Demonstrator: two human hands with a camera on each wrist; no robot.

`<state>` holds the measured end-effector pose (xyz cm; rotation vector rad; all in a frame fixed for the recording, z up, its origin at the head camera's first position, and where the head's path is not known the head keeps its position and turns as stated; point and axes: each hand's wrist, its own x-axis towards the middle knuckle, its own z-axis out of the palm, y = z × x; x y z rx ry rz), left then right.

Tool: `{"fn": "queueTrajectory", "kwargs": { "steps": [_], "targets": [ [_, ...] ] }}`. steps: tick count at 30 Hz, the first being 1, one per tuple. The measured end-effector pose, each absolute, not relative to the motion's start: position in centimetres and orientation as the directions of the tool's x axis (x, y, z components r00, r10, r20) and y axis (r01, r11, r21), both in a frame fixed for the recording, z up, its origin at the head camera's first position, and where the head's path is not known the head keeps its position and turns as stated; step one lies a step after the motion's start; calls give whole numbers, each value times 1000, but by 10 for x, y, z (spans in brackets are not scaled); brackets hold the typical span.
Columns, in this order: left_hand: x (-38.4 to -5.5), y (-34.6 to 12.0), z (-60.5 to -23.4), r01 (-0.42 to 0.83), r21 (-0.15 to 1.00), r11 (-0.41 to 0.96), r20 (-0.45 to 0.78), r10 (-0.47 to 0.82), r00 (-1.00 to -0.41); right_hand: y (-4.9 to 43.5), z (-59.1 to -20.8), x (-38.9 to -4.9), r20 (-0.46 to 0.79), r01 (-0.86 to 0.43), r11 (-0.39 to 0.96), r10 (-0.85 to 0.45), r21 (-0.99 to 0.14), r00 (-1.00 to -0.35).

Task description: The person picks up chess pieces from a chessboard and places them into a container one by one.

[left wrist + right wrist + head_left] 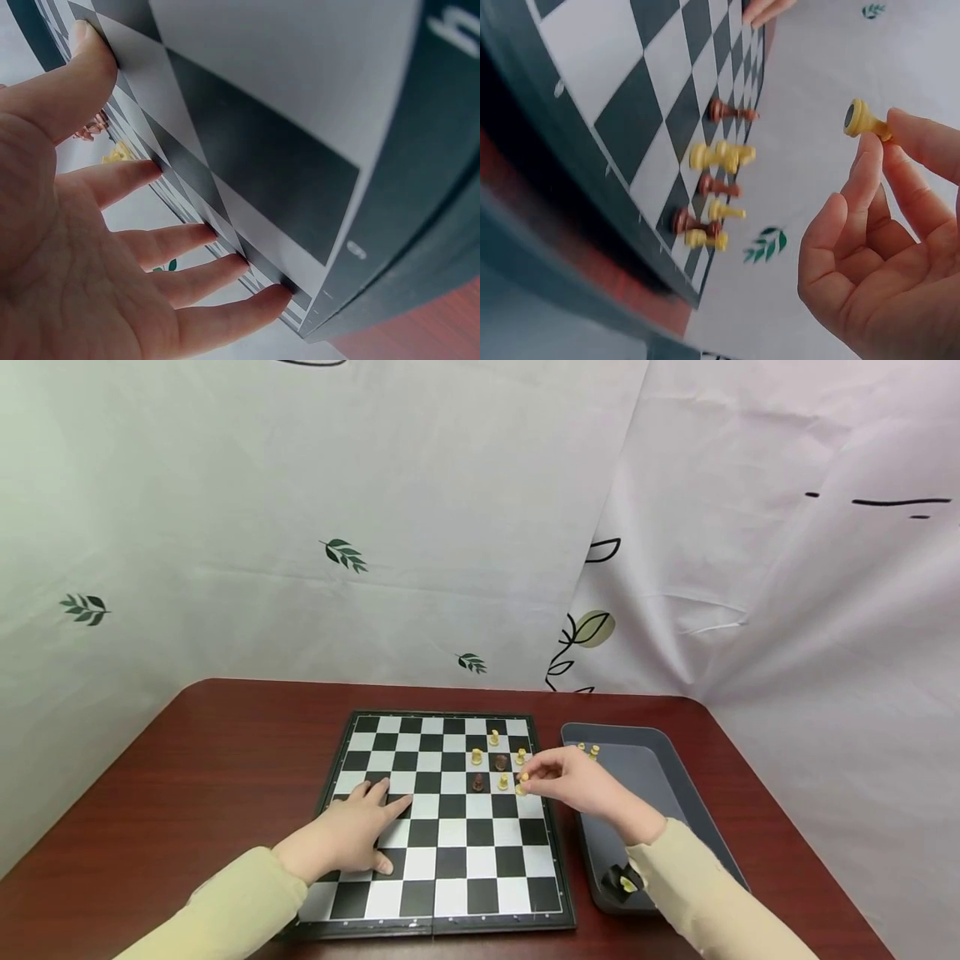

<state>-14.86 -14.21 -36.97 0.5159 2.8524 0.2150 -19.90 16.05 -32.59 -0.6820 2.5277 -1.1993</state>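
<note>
My right hand [573, 779] pinches a yellow chess piece [864, 120] between thumb and fingertips, near the right edge of the chessboard [452, 832]. In the right wrist view the piece is tilted, its dark round base showing and its top hidden by the fingers. Several yellow and brown pieces stand close by on the board, among them a brown piece [478, 783] and a yellow piece [503, 782]. My left hand [351, 829] rests on the left side of the board with fingers spread, holding nothing; its fingertips [279, 298] touch the squares.
Right of the board lies a grey tray [678, 777], partly under my right forearm. Small yellow pieces [594, 752] are at its far left corner, and a black item with a yellow part [624, 882] at its near end. A patterned cloth [420, 527] hangs behind the brown table [225, 760].
</note>
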Motion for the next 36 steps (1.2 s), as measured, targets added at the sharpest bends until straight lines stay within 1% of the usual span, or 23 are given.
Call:
{"fn": "queueTrajectory", "kwargs": {
  "steps": [7, 11, 18, 27, 36],
  "targets": [
    [-148, -142, -367, 324, 193, 926, -204, 361, -910, 186, -321, -206, -25, -220, 573, -388, -790, -921],
    [-147, -142, -366, 326, 197, 925, -205, 364, -909, 202, -319, -212, -5, -197, 584, -325, -788, -946],
    [-147, -142, -367, 319, 203, 926, -217, 360, -908, 228, -323, -224, 39, -203, 591, -278, -781, -960],
    [-148, -142, -368, 325, 194, 926, -213, 363, -907, 251, -335, -236, 19, -134, 605, -192, -785, -981],
    [-149, -143, -369, 323, 187, 928, -213, 360, -908, 261, -343, -244, -4, -92, 626, -150, -774, -989]
  ]
}}
